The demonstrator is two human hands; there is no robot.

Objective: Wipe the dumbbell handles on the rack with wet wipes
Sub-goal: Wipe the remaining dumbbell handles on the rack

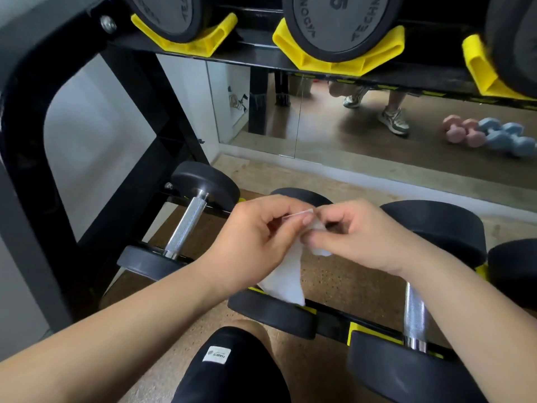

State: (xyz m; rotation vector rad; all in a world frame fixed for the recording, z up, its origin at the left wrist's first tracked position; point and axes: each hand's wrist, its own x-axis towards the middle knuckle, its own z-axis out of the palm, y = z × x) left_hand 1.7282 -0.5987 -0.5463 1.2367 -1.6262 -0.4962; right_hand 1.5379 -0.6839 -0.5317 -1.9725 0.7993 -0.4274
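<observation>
- Head view: the left hand (pixel 255 242) and right hand (pixel 357 237) meet over the lower tier of the black rack (pixel 26 112), and both pinch the white wet wipe (pixel 283 274).
- The left thumb and forefinger nip the wipe's top edge. The right fingertips, curled in, nip a fold just beside them.
- The wipe hangs down from the hands, partly unfolded. Its lower corner lies in front of the near head of the middle dumbbell (pixel 270 314), whose handle is hidden behind the hands.
- Toward the tier's left end lies the left dumbbell handle (pixel 186 225), knurled steel and bare. Toward the right end is the right dumbbell handle (pixel 415 312), partly behind the right wrist.
- On the upper tier, large dumbbell heads (pixel 340 21) sit in yellow cradles (pixel 337 59).
- A mirror (pixel 319 135) behind the rack shows sneakers (pixel 393 120) and small pink (pixel 465 132) and blue dumbbells (pixel 505 135) on the floor.
- A knee in black shorts (pixel 232 370) is at the bottom edge.
</observation>
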